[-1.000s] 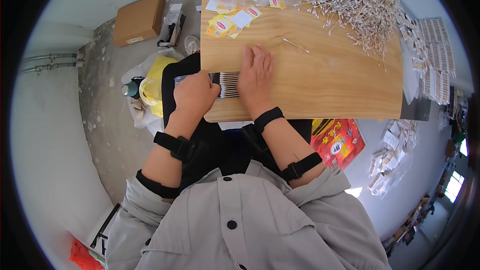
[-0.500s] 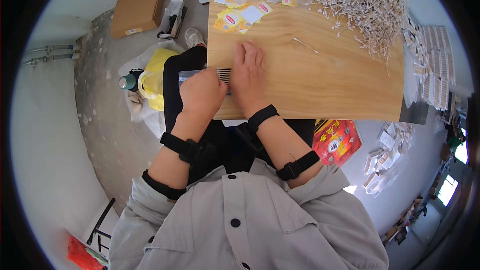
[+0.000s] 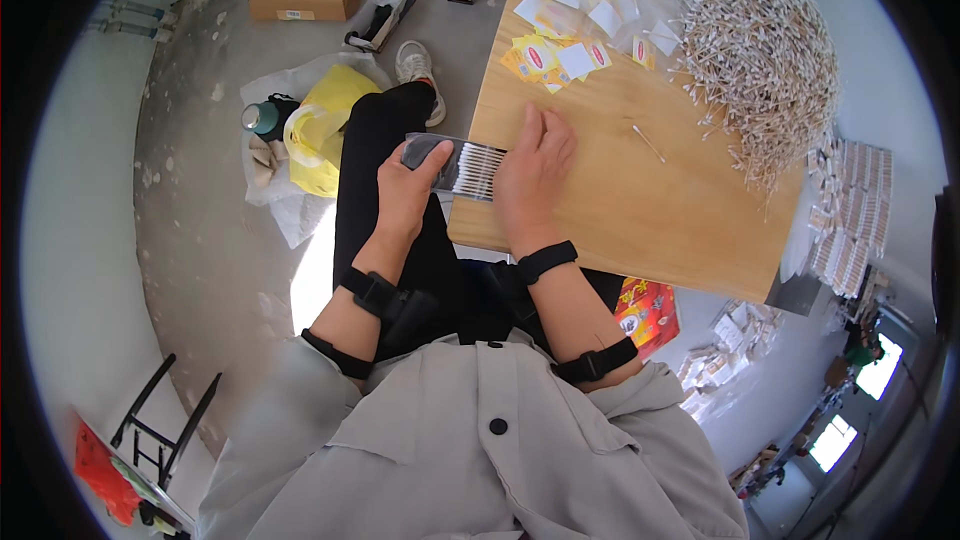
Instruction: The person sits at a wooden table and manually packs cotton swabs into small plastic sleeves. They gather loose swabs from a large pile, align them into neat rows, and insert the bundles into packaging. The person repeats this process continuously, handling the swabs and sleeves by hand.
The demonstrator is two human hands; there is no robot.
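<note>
At the tabletop's [image 3: 640,230] near left corner, the left hand [image 3: 405,195] pinches a clear pouch [image 3: 455,165] of swabs, fingers closed on its left end overhanging the edge. Its long axis runs left-right. The right hand [image 3: 535,175] lies flat on its right end. Bare wood beyond; swab heap [image 3: 760,50] at far right.

The tabletop [image 3: 640,220] is pale wood-grain. White cotton swabs [image 3: 760,40] lie heaped beside yellow sachets [image 3: 535,58] with red ovals. Black trousers [image 3: 385,140], black wrist straps [image 3: 547,260], grey jacket [image 3: 470,450], yellow bag [image 3: 325,130].
</note>
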